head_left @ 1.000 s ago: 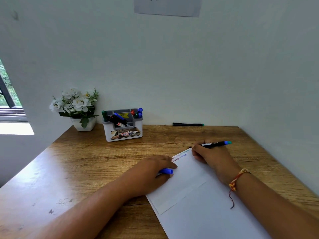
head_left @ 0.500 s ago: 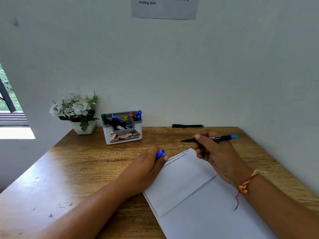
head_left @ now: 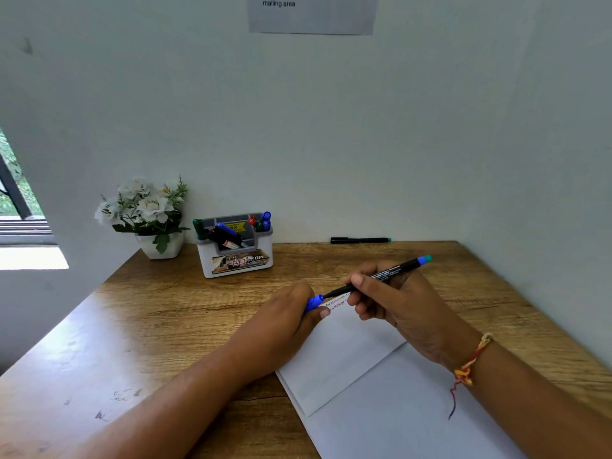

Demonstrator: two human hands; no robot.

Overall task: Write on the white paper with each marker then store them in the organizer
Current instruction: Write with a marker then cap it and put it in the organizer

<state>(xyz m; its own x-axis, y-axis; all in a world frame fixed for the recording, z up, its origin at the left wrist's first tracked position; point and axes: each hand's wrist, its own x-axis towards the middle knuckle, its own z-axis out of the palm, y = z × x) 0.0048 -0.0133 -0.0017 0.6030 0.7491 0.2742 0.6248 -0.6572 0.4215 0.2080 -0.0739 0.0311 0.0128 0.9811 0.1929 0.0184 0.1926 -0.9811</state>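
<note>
Just above the white paper (head_left: 334, 356), right hand (head_left: 397, 306) pinching the light, stiff marker (head_left: 381, 276) mid-barrel, left hand (head_left: 284, 323) clasping its blue cap (head_left: 314, 303) (smooth, probably slippery).

A single head-worn wide-angle view looks forward and down, close over the wooden tabletop (head_left: 185, 313) filling the lower frame, facing the wall (head_left: 331, 127) across the upper half.

"mailing area" is read on the wall notice (head_left: 311, 13). "OPL" and "42" are printed on the organizer (head_left: 235, 256) label.
</note>
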